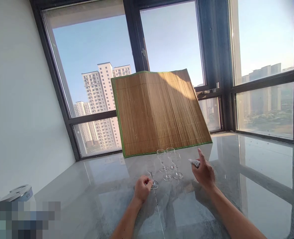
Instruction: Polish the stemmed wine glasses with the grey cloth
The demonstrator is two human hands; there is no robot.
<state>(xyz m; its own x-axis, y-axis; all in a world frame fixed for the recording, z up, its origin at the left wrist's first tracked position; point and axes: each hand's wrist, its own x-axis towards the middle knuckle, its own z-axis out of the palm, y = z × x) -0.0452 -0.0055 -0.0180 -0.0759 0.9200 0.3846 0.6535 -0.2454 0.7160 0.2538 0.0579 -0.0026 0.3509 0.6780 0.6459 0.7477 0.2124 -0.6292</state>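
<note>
My left hand (142, 188) is closed around the stem of a clear wine glass (151, 172) standing on the glossy grey table (92, 186). Just beyond it stand three more clear wine glasses (170, 162) in a tight group. To their right my right hand (203, 172) hovers with the index finger raised, and the other fingers pinch a small crumpled white cloth (194, 162). A bamboo mat (159, 111) with a green edge leans upright against the window behind the glasses.
Large dark-framed windows (137, 39) run along the far side and right, showing tall buildings. A white wall is on the left. A round grey-white object (18, 193) sits at the table's near left, above a blurred patch.
</note>
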